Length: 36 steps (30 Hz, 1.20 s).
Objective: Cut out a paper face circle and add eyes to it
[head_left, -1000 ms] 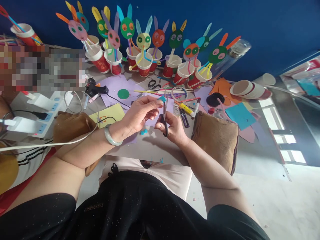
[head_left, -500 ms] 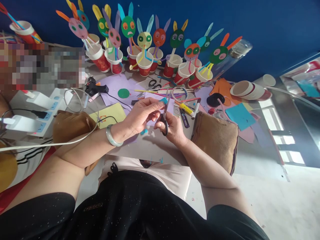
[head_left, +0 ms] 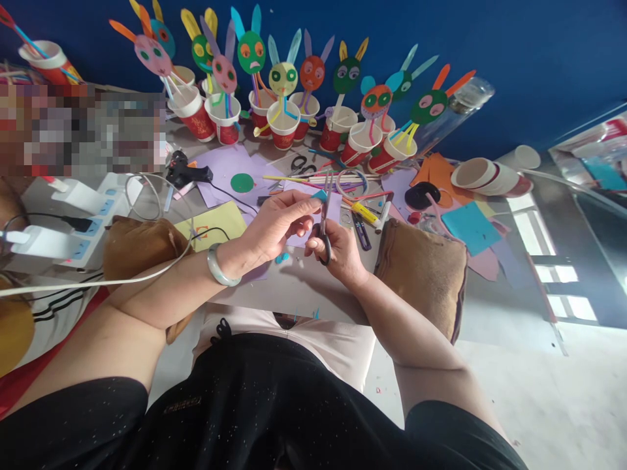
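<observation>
Between thumb and fingers, my left hand (head_left: 287,219) pinches a small piece of blue paper (head_left: 320,195). My right hand (head_left: 340,251) is closed round the dark handles of a pair of scissors (head_left: 326,219), whose blades point away from me and stand slightly apart beside the blue paper. Under both hands lies a pale purple sheet of paper (head_left: 334,207) on the table. Small blue scraps (head_left: 281,258) rest on the tabletop just below my left hand.
Paper cups holding rabbit-faced figures (head_left: 284,124) line the back. A glue gun (head_left: 189,171) and power strip (head_left: 98,225) are at left. Right of my hands lie a yellow glue stick (head_left: 365,213), a purple cutter (head_left: 361,232), a brown cushion (head_left: 424,274) and blue paper (head_left: 471,227). A white cable crosses my left forearm.
The scissor blades have opened a little wider, and my right fingers have shifted slightly. My left hand keeps its pinch on the blue paper in nearly the same place.
</observation>
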Each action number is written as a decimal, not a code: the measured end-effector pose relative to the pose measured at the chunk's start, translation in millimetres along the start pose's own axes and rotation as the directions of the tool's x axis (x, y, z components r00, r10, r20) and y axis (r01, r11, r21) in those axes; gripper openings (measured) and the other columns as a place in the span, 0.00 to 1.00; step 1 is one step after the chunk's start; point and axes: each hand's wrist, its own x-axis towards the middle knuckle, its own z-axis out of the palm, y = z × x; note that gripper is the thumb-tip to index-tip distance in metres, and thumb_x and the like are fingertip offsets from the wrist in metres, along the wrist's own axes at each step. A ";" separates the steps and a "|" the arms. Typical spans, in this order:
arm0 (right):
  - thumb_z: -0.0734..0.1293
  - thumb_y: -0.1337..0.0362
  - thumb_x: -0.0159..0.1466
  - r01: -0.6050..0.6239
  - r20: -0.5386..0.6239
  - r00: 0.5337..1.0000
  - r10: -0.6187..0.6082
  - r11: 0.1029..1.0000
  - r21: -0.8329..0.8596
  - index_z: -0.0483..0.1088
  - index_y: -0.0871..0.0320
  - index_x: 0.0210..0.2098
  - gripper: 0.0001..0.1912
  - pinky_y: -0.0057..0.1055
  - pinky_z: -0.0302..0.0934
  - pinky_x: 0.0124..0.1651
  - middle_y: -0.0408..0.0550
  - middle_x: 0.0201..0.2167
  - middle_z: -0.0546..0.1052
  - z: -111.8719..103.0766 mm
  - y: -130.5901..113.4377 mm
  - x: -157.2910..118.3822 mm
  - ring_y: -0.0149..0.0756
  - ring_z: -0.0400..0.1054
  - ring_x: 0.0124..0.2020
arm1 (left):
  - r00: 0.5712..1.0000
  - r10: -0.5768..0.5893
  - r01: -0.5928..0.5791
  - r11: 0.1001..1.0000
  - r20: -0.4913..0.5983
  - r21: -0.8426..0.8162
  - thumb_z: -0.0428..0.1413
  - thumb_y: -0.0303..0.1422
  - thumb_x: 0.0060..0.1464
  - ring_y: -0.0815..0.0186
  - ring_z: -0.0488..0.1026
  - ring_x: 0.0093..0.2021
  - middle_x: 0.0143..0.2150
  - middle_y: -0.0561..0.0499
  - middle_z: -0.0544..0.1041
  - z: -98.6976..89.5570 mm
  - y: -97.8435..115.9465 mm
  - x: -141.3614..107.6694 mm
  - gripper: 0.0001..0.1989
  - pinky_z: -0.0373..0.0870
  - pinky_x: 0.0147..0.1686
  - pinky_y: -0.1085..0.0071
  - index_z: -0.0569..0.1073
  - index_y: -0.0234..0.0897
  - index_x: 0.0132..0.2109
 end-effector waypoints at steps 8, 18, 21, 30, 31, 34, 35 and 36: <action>0.72 0.21 0.49 -0.003 -0.003 1.000 0.003 0.999 -0.046 0.64 0.53 0.27 0.41 0.30 0.58 0.23 0.41 0.17 0.73 -1.1 -5.2 -0.9 0.31 0.64 0.18 | 1.000 0.022 -0.022 0.999 -0.005 0.028 0.71 0.27 0.55 0.78 0.68 0.21 0.24 0.59 0.73 -0.6 0.8 -0.7 0.15 0.62 0.21 0.78 0.72 0.37 0.28; 0.72 0.21 0.48 0.025 -0.012 1.000 -0.026 0.999 -0.047 0.65 0.53 0.26 0.41 0.31 0.58 0.24 0.40 0.16 0.71 -2.5 -5.3 0.0 0.30 0.62 0.17 | 0.997 0.079 -0.080 0.996 0.020 0.048 0.69 0.25 0.55 0.77 0.69 0.21 0.23 0.59 0.72 -2.5 1.9 -0.5 0.14 0.63 0.21 0.79 0.72 0.37 0.28; 0.72 0.21 0.49 0.026 -0.009 1.000 -0.026 0.998 -0.064 0.65 0.53 0.26 0.40 0.31 0.58 0.25 0.41 0.16 0.71 -3.6 -5.9 0.1 0.31 0.63 0.18 | 0.991 0.122 -0.124 0.992 0.052 0.036 0.69 0.26 0.54 0.77 0.70 0.22 0.23 0.58 0.73 -4.7 0.6 0.1 0.13 0.63 0.21 0.79 0.73 0.37 0.28; 0.71 0.19 0.47 0.026 -0.012 1.000 -0.028 0.993 -0.113 0.63 0.52 0.25 0.42 0.30 0.59 0.24 0.40 0.16 0.71 -4.7 -7.6 0.8 0.30 0.62 0.17 | 0.976 0.193 -0.202 0.975 0.106 0.088 0.72 0.33 0.50 0.76 0.69 0.22 0.23 0.58 0.73 -10.8 -0.7 4.3 0.14 0.63 0.21 0.79 0.73 0.37 0.28; 0.71 0.19 0.47 0.026 -0.013 1.000 -0.028 0.993 -0.118 0.63 0.53 0.25 0.42 0.30 0.59 0.24 0.40 0.15 0.71 -4.7 -8.0 0.8 0.30 0.62 0.18 | 0.975 0.197 -0.207 0.974 0.106 0.094 0.72 0.33 0.49 0.76 0.69 0.22 0.23 0.58 0.72 -10.8 -0.7 4.5 0.15 0.63 0.21 0.79 0.72 0.37 0.28; 0.71 0.18 0.46 0.027 -0.014 0.999 -0.030 0.991 -0.130 0.63 0.53 0.25 0.42 0.30 0.59 0.25 0.41 0.15 0.71 -4.8 -8.9 0.7 0.30 0.62 0.18 | 0.972 0.210 -0.221 0.969 0.106 0.106 0.71 0.34 0.48 0.76 0.69 0.22 0.23 0.59 0.72 -10.7 -0.6 4.6 0.14 0.64 0.21 0.78 0.73 0.38 0.28; 0.71 0.18 0.46 0.028 -0.014 0.999 -0.030 0.991 -0.133 0.63 0.53 0.25 0.42 0.31 0.59 0.25 0.41 0.15 0.71 -4.9 -9.0 0.7 0.30 0.62 0.18 | 0.970 0.216 -0.227 0.968 0.108 0.107 0.71 0.34 0.47 0.76 0.69 0.22 0.23 0.58 0.72 -10.7 -0.5 4.5 0.14 0.64 0.21 0.78 0.73 0.38 0.28; 0.71 0.18 0.46 0.027 -0.014 0.999 -0.030 0.991 -0.134 0.63 0.52 0.25 0.42 0.31 0.59 0.25 0.41 0.15 0.71 -5.0 -8.9 0.7 0.30 0.61 0.17 | 0.969 0.221 -0.233 0.966 0.110 0.109 0.71 0.34 0.47 0.76 0.69 0.23 0.23 0.58 0.72 -10.8 -0.3 4.5 0.13 0.64 0.21 0.78 0.73 0.38 0.28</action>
